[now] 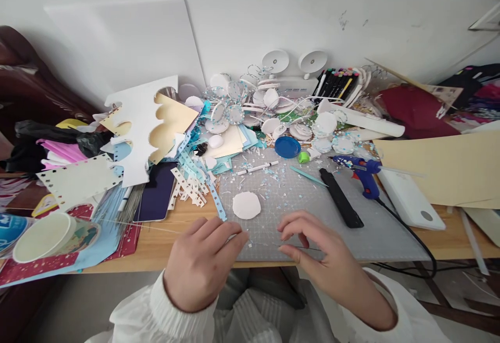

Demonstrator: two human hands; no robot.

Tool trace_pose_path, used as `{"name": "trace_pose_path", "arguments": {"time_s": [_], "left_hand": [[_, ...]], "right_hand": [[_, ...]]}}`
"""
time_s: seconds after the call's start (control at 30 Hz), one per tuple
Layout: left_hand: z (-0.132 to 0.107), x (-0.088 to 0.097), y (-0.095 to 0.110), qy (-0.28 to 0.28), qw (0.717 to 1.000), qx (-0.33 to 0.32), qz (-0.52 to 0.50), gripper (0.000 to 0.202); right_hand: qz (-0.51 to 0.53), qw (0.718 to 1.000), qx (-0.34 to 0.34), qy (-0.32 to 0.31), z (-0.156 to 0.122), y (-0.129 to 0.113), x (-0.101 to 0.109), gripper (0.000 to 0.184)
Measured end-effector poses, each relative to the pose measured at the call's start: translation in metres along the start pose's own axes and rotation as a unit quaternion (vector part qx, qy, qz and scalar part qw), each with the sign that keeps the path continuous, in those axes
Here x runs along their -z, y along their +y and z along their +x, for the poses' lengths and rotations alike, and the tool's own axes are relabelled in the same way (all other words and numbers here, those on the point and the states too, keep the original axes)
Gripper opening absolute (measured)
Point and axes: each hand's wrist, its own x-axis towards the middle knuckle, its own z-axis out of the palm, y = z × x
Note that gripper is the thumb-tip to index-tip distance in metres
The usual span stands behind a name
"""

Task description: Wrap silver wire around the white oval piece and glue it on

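Note:
My left hand [207, 259] is closed in a pinch, palm down, at the front edge of the grey cutting mat. A thin wire [263, 244] runs out from its fingers toward my right hand [316, 249]; it is faint and hard to follow. The right hand's thumb and fingers are apart, with the wire passing close to the thumb. Just beyond the hands lies a round white paper disc [246, 205] with a slightly uneven edge. Tiny blue and white paper stars are scattered on the cutting mat [273, 202].
Right of the disc lie a black cutter [340, 197], teal tweezers [308, 176] and a blue glue gun [361, 171] with its cord. A white pen [258, 168] and blue lid [287, 147] sit farther back. Paper cups [42, 239] and punched paper [133, 140] crowd the left.

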Motion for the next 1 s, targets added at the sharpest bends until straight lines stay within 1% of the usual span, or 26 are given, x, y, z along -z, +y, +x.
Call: {"name": "trace_pose_path", "arguments": {"time_s": [0.07,0.13,0.17,0.2,0.27,0.3,0.33,0.37,0.4,0.43,0.5,0.57,0.67,0.73,0.8,0.9,1.0], "left_hand": [[-0.001,-0.002,0.001,-0.007,0.999,0.019,-0.028,0.018],[-0.003,-0.004,0.003,-0.024,0.991,0.077,-0.105,0.018],[-0.004,-0.005,0.003,-0.035,0.98,0.114,-0.161,0.017],[-0.006,-0.005,0.003,-0.045,0.962,0.152,-0.221,0.016],[-0.008,-0.005,0.002,-0.075,0.919,0.206,-0.328,0.012],[-0.009,-0.004,0.0,-0.092,0.901,0.221,-0.363,0.011],[-0.009,-0.002,-0.001,-0.114,0.888,0.227,-0.382,0.01],[-0.009,0.0,-0.002,-0.125,0.884,0.23,-0.388,0.008],[-0.008,0.002,-0.003,-0.13,0.885,0.227,-0.385,0.008],[-0.007,0.004,-0.004,-0.122,0.892,0.217,-0.378,0.01],[-0.006,0.007,-0.005,-0.083,0.914,0.184,-0.353,0.02],[-0.004,0.008,-0.007,-0.055,0.936,0.139,-0.318,0.029],[-0.002,0.006,-0.01,-0.039,0.969,0.067,-0.235,0.029],[0.0,0.004,-0.013,-0.029,0.983,0.018,-0.178,0.024],[0.0,0.002,-0.014,-0.025,0.99,-0.017,-0.14,0.019],[0.0,0.001,-0.014,-0.029,0.992,-0.042,-0.119,0.014],[0.001,0.0,-0.015,-0.032,0.99,-0.067,-0.116,0.013]], "right_hand": [[-0.012,0.999,0.024,0.039,0.001,-0.001,-0.003,0.012],[-0.045,0.993,0.071,0.085,0.001,-0.004,-0.005,0.016],[-0.071,0.986,0.102,0.107,0.001,-0.006,-0.006,0.019],[-0.101,0.978,0.135,0.127,0.001,-0.008,-0.007,0.021],[-0.154,0.957,0.189,0.154,0.001,-0.011,-0.007,0.027],[-0.167,0.952,0.201,0.16,0.001,-0.013,-0.007,0.03],[-0.164,0.953,0.199,0.161,0.001,-0.013,-0.006,0.03],[-0.148,0.959,0.186,0.157,0.001,-0.014,-0.006,0.028],[-0.122,0.968,0.162,0.149,0.002,-0.013,-0.004,0.025],[-0.093,0.977,0.131,0.142,0.002,-0.013,-0.003,0.021],[-0.033,0.99,0.059,0.124,0.003,-0.01,0.0,0.017],[0.013,0.995,-0.008,0.102,0.004,-0.007,0.002,0.016],[0.054,0.995,-0.075,0.047,0.004,-0.002,0.003,0.017],[0.07,0.992,-0.101,0.012,0.004,0.001,0.003,0.016],[0.082,0.989,-0.121,-0.009,0.005,0.003,0.003,0.015],[0.098,0.985,-0.138,-0.02,0.005,0.004,0.004,0.015],[0.106,0.984,-0.141,-0.025,0.006,0.006,0.003,0.014]]}}
